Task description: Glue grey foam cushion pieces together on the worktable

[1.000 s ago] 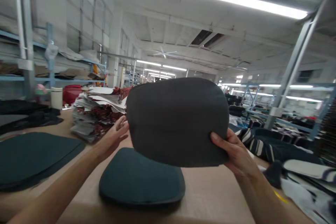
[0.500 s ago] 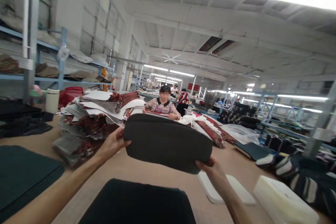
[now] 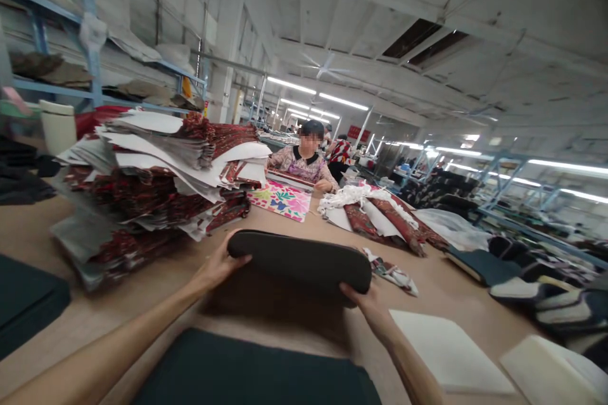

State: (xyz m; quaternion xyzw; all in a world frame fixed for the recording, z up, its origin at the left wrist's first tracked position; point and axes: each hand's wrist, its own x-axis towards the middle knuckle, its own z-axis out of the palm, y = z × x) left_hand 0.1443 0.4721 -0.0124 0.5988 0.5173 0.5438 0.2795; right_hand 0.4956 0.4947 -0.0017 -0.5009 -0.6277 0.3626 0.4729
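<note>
My left hand (image 3: 219, 266) and right hand (image 3: 369, 305) grip the dark cushion (image 3: 300, 259) at its ends; it looks light, soft, padded.

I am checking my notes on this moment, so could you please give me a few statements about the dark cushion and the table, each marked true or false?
1. Both hands hold the dark cushion, left hand and right hand at opposite ends. True.
2. The cushion stands upright, facing the camera. False: it lies nearly flat, edge-on.
3. A stack of red patterned fabric and white sheets sits left of it. True.
4. The person across the table touches the cushion. False: that person sits far off.
</note>
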